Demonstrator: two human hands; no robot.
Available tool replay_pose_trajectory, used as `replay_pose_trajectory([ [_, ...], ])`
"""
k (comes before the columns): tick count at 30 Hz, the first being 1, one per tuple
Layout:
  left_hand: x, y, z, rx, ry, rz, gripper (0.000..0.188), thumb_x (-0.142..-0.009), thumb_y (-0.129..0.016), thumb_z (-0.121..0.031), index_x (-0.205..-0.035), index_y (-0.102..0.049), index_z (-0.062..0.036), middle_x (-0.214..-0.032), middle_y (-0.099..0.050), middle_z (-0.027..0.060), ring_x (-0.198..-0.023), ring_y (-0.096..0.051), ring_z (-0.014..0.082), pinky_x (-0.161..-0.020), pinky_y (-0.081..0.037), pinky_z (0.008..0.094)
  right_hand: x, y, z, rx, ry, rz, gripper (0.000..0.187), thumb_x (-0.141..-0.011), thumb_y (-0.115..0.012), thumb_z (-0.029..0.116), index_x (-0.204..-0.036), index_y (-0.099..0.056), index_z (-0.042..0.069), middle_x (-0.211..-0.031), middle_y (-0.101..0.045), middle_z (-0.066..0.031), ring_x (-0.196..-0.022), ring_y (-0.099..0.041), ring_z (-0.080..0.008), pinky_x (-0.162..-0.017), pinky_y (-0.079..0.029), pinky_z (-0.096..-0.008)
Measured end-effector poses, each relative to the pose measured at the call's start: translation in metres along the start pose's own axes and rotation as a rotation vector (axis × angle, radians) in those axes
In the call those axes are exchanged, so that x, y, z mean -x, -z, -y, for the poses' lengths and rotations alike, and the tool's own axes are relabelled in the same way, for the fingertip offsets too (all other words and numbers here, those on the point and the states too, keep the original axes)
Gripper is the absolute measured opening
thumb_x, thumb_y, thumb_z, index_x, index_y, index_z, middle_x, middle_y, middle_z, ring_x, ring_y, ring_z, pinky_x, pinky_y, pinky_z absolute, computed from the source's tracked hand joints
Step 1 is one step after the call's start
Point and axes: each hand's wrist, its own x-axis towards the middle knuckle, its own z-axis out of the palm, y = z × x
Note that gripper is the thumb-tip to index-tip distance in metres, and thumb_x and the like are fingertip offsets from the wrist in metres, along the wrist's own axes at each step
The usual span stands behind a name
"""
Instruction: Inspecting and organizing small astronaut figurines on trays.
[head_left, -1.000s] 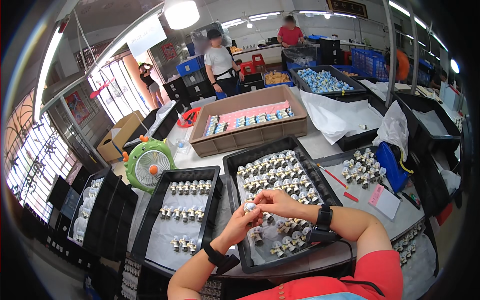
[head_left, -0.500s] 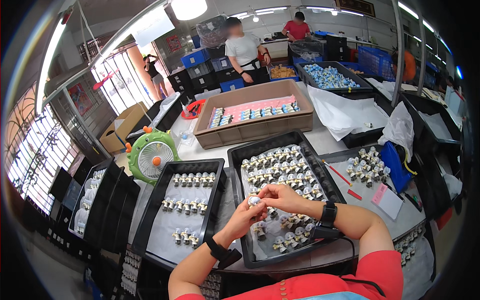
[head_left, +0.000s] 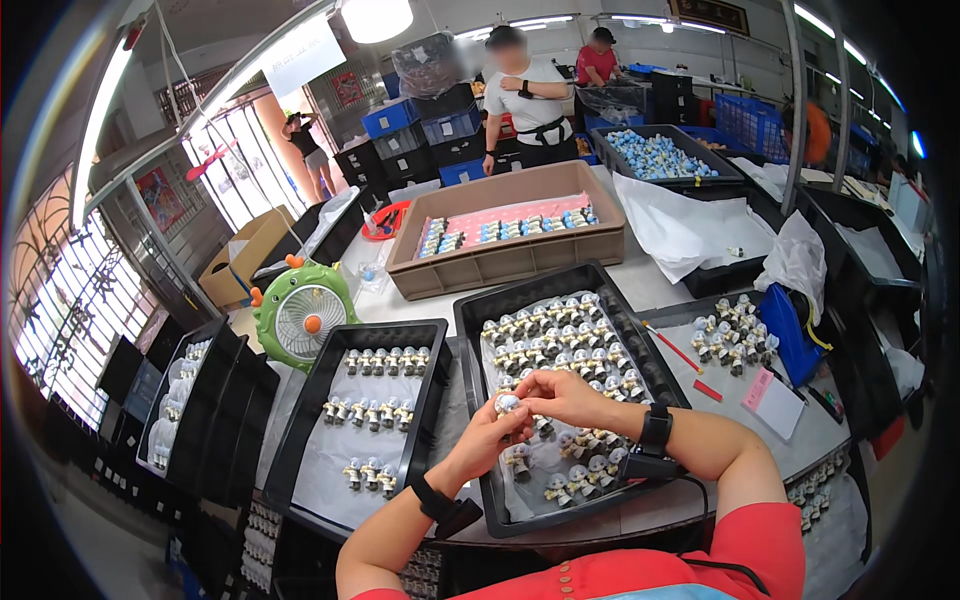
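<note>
A small figurine [head_left: 507,403] with a pale head is pinched in my left hand [head_left: 487,436], above the near left part of a black tray [head_left: 505,290]. My right hand [head_left: 568,398] meets it from the right, its fingertips closed on the same figurine. The fingers cover most of its body. Beneath my hands, that paper-lined tray carries rows of like figurines [head_left: 562,350] with white heads, yellowish middles and dark bases. To the left, a second black tray [head_left: 437,350] holds three shorter rows of them [head_left: 368,410].
Beyond the trays stands a brown crate [head_left: 420,275] with blue-and-white figurines. A green fan [head_left: 308,315] is at the left. On the right lie loose figurines [head_left: 738,335], a red stick [head_left: 672,345], a notepad [head_left: 775,403] and a blue pouch [head_left: 792,335]. People work farther back.
My hands and the figurine stay almost in the same place. In the background, the person in white has moved right and now holds an arm across the chest.
</note>
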Motion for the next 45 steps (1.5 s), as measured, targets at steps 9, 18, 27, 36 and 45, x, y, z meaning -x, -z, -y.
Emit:
replay_pose_trajectory([
  [9,0.0013,-0.0025,-0.0016,0.001,0.01,-0.032,0.027,-0.091,-0.06,-0.025,-0.111,-0.048,-0.0109,-0.09,-0.057,-0.0001,-0.081,-0.057,0.0101,-0.073,-0.046,0.0239,-0.0025,-0.0001,-0.0079,0.028,0.004,-0.022,0.019,-0.085,-0.061,0.014,-0.099,-0.061,0.001,-0.079,-0.066,-0.0046,-0.074,-0.061,-0.0091,-0.07,-0.048,-0.0257],
  [18,-0.0005,0.0008,0.0018,-0.016,-0.006,-0.021,0.031,-0.092,-0.058,-0.023,-0.116,-0.047,-0.008,-0.094,-0.058,0.0031,-0.082,-0.057,0.0111,-0.072,-0.046,0.0245,-0.0015,-0.0004,-0.0047,0.038,0.009,-0.017,0.019,-0.085,-0.062,0.014,-0.099,-0.061,0.001,-0.078,-0.066,-0.0046,-0.073,-0.061,-0.0087,-0.068,-0.048,-0.0253],
  [27,-0.0003,-0.0009,0.0012,-0.016,-0.006,-0.024,0.032,-0.093,-0.057,-0.023,-0.119,-0.047,-0.0077,-0.093,-0.057,0.002,-0.08,-0.055,0.0102,-0.071,-0.045,0.0245,-0.0013,-0.0008,-0.0044,0.049,0.025,-0.013,0.019,-0.085,-0.062,0.014,-0.098,-0.06,0.001,-0.079,-0.066,-0.0052,-0.074,-0.062,-0.0098,-0.068,-0.05,-0.0253],
  [36,0.0001,-0.0011,0.0012,-0.015,-0.014,-0.025,0.031,-0.093,-0.057,-0.023,-0.118,-0.048,-0.0084,-0.092,-0.057,0.0017,-0.08,-0.055,0.0101,-0.071,-0.045,0.0245,-0.0007,-0.0002,-0.0019,0.05,0.002,0.019,0.016,-0.088,-0.061,0.011,-0.1,-0.058,0.002,-0.082,-0.065,-0.0029,-0.076,-0.061,-0.007,-0.07,-0.048,-0.0225],
  [45,-0.0001,-0.0005,0.0022,-0.016,-0.016,-0.028,0.031,-0.093,-0.056,-0.024,-0.119,-0.048,-0.0089,-0.092,-0.057,0.0016,-0.08,-0.055,0.01,-0.07,-0.045,0.0242,-0.0006,-0.001,-0.0002,0.054,0.002,0.012,0.016,-0.087,-0.061,0.011,-0.1,-0.058,0.002,-0.081,-0.064,-0.0027,-0.076,-0.06,-0.0067,-0.069,-0.048,-0.0225],
])
